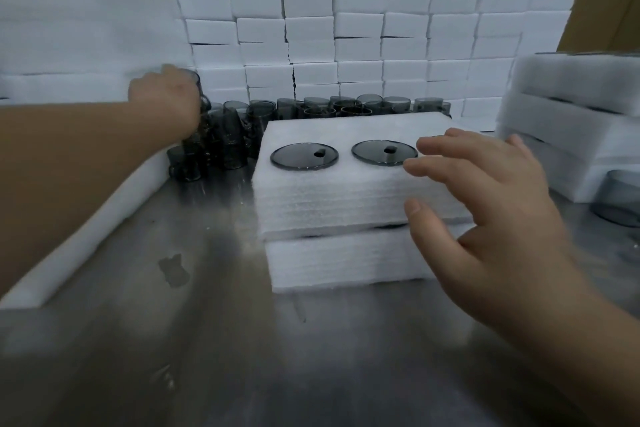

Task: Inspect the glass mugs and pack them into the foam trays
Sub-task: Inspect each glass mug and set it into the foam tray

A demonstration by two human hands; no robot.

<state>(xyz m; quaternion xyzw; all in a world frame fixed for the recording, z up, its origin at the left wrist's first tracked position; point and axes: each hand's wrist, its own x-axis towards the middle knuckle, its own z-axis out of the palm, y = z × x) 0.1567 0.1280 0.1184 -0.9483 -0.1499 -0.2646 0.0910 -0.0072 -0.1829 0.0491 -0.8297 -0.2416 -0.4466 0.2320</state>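
Two white foam trays (pixel 346 198) lie stacked in the middle of the steel table. Two grey glass lids (pixel 304 156) sit in round pockets on the upper tray. A crowd of smoky grey glass mugs (pixel 228 135) stands behind and to the left of the trays. My left hand (pixel 166 94) is raised over the left end of that crowd, closed around a grey glass mug (pixel 197 83) whose rim and handle show past my fingers. My right hand (pixel 485 198) hovers open at the right end of the upper tray, fingers spread, holding nothing.
A wall of white foam blocks (pixel 381 28) rises behind the mugs. Stacked foam trays (pixel 571 121) stand at the right, with one grey mug (pixel 620 198) beside them. A cardboard box with foam lining (pixel 69 166) fills the left side. The steel table (pixel 242 340) extends toward me.
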